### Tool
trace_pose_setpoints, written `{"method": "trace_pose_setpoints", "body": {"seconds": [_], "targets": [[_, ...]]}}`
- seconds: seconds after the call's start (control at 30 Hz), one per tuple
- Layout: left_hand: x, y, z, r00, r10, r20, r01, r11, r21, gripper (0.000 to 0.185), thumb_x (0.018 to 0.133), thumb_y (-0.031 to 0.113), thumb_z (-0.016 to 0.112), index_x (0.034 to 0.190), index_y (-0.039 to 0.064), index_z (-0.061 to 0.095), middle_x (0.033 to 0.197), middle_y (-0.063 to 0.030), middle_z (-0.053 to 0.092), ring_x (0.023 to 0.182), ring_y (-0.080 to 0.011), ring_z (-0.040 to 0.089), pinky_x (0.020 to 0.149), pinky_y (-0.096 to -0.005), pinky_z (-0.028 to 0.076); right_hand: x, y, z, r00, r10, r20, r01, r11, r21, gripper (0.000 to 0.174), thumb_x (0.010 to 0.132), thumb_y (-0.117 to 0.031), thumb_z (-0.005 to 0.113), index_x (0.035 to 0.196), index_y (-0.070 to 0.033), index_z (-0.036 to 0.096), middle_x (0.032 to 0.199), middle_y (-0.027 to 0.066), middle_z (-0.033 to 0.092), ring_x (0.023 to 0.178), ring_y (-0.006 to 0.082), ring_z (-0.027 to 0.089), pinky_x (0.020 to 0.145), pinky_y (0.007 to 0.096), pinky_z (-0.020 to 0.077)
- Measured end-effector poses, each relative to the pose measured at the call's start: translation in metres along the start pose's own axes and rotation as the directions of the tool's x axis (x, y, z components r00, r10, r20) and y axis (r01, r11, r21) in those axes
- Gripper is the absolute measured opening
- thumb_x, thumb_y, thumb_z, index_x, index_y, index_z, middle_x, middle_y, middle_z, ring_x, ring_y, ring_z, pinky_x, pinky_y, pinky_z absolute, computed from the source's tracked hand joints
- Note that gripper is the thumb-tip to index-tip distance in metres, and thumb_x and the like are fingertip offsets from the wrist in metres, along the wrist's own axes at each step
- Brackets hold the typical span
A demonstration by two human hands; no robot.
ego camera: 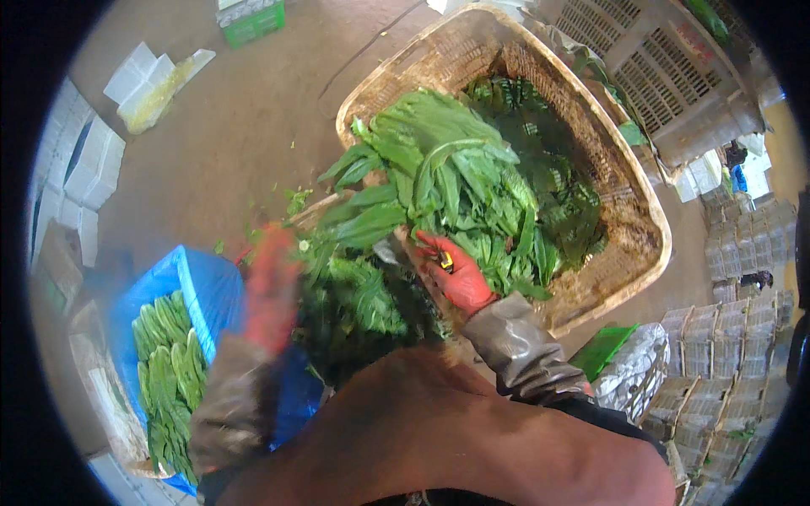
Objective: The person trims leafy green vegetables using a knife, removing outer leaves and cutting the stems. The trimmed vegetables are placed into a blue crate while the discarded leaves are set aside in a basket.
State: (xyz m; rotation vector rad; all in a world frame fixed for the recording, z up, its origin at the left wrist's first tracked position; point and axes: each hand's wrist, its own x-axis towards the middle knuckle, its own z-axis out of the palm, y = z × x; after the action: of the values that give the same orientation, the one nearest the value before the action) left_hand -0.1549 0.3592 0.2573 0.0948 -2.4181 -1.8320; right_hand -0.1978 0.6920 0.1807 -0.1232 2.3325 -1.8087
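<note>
My right hand [467, 284], in a red glove, grips a small tool with a yellow-and-black handle [446, 260]; its blade or tip cannot be made out. It is at the near edge of a heap of long-leaf lettuce [443, 152] in a large dirty plastic crate [607, 126]. My left hand [273, 284], also red-gloved, is blurred by motion, and whether it holds anything cannot be seen. It hovers between loose leaves [361, 291] in front of me and a box lined with blue plastic film [196, 278]. Heads of lettuce [168, 367] lie in rows inside that box.
Dark wet leaves [550, 171] fill the crate's far side. White foam boxes [95, 164] stand at left, and a green crate [253, 22] is at the top. Stacked wrapped crates [728, 354] rise at right. Leaf scraps [297, 199] litter the brown floor [215, 145].
</note>
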Motion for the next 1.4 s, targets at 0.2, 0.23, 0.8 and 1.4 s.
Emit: {"method": "trace_pose_setpoints", "body": {"seconds": [0.2, 0.23, 0.8, 1.4], "targets": [[0.164, -0.074, 0.259, 0.678, -0.651, 0.342, 0.674, 0.363, -0.644, 0.101, 0.081, 0.078, 0.061, 0.151, 0.011, 0.032, 0.13, -0.0058, 0.053, 0.116, -0.0228, 0.052, 0.098, -0.0465, 0.047, 0.173, -0.025, -0.114, 0.981, -0.181, -0.063, 0.106, 0.788, -0.607, 0.125, 0.066, -0.042, 0.09, 0.161, -0.02, 0.01, 0.156, 0.0399, 0.015, 0.139, 0.0486, 0.038, 0.111, 0.043, 0.0395], [0.189, -0.09, 0.285, 0.565, -0.752, 0.34, 0.712, 0.236, -0.662, 0.103, 0.078, 0.08, 0.061, 0.149, 0.009, 0.036, 0.129, -0.0065, 0.055, 0.112, -0.0231, 0.054, 0.096, -0.0449, 0.048, 0.204, -0.01, -0.128, 0.987, -0.139, -0.085, 0.059, 0.79, -0.611, 0.131, 0.063, -0.039, 0.093, 0.161, -0.016, 0.01, 0.157, 0.0342, 0.023, 0.14, 0.0434, 0.041, 0.111, 0.0417, 0.0397], [0.05, 0.001, 0.261, 0.887, -0.179, 0.425, 0.366, 0.833, -0.414, 0.058, 0.092, 0.051, 0.064, 0.131, 0.008, 0.06, 0.112, -0.0076, 0.066, 0.099, -0.0207, 0.062, 0.087, -0.038, 0.05, 0.132, -0.064, -0.227, 0.978, 0.168, -0.12, -0.171, 0.985, -0.021, 0.038, 0.083, -0.004, 0.066, 0.121, -0.004, 0.067, 0.1, 0.005, 0.07, 0.084, 0.0119, 0.062, 0.075, 0.0271, 0.0504], [-0.074, -0.124, 0.086, 0.936, -0.193, 0.296, 0.148, 0.975, 0.168, 0.063, 0.089, 0.042, 0.071, 0.14, 0.011, 0.053, 0.138, -0.0213, 0.057, 0.128, -0.0303, 0.056, 0.106, -0.0404, 0.045, 0.131, -0.042, -0.031, 0.885, 0.323, 0.336, 0.217, 0.353, -0.91, 0.103, 0.071, -0.042, 0.08, 0.157, -0.022, 0.028, 0.123, 0.0225, 0.065, 0.114, 0.0395, 0.062, 0.096, 0.0463, 0.0507]]}}
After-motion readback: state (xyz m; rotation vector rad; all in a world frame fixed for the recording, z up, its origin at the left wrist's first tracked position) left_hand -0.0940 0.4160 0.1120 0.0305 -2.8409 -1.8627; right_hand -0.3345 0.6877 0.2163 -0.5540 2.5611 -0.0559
